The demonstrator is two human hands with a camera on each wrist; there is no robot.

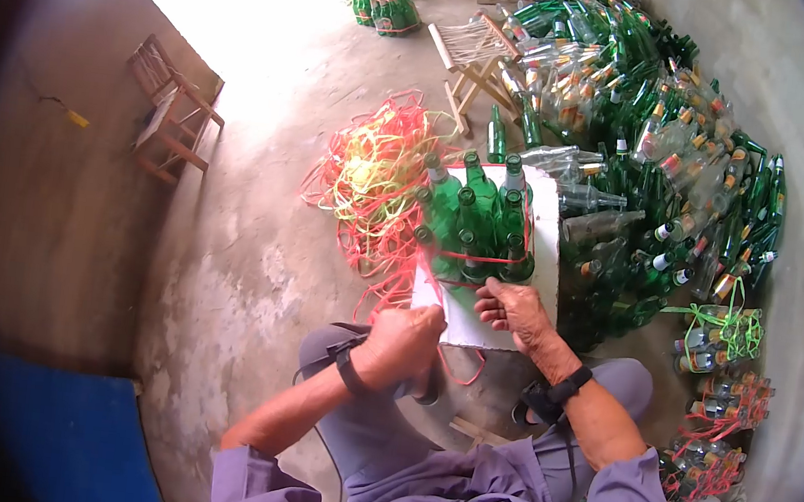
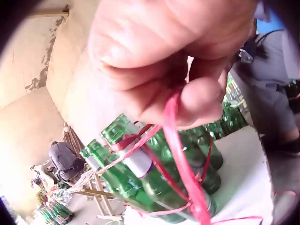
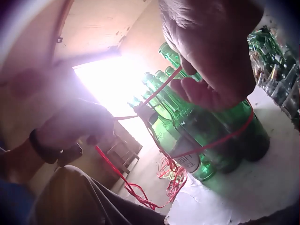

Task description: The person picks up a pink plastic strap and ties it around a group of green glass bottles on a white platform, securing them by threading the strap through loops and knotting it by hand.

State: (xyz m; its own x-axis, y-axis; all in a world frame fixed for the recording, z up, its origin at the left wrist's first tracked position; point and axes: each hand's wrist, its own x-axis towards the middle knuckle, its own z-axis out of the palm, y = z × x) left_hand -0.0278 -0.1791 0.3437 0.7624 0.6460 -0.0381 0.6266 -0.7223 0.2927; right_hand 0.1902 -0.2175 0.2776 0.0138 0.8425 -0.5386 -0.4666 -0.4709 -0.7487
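Note:
Several green glass bottles [image 1: 470, 214] stand upright in a tight bundle on a white board [image 1: 543, 266], with red plastic strap [image 1: 480, 258] wound around them. My left hand [image 1: 400, 341] grips a length of this strap near the board's front left corner; in the left wrist view the red strap [image 2: 180, 152] comes out under the thumb. At the bundle's near side, my right hand [image 1: 521, 314] pinches another stretch of it. The right wrist view shows that red strap [image 3: 161, 89] running taut from the fingers past a bottle neck. A loose tail [image 3: 122, 173] hangs below my left hand.
A tangled heap of red and yellow strap [image 1: 376, 175] lies left of the board. Loose bottles [image 1: 630, 128] pile up along the right wall. Tied bundles [image 1: 722, 334] stand at the right, others [image 1: 385, 9] at the back. A wooden folding stool [image 1: 477, 53] and a chair [image 1: 173, 114] stand farther off.

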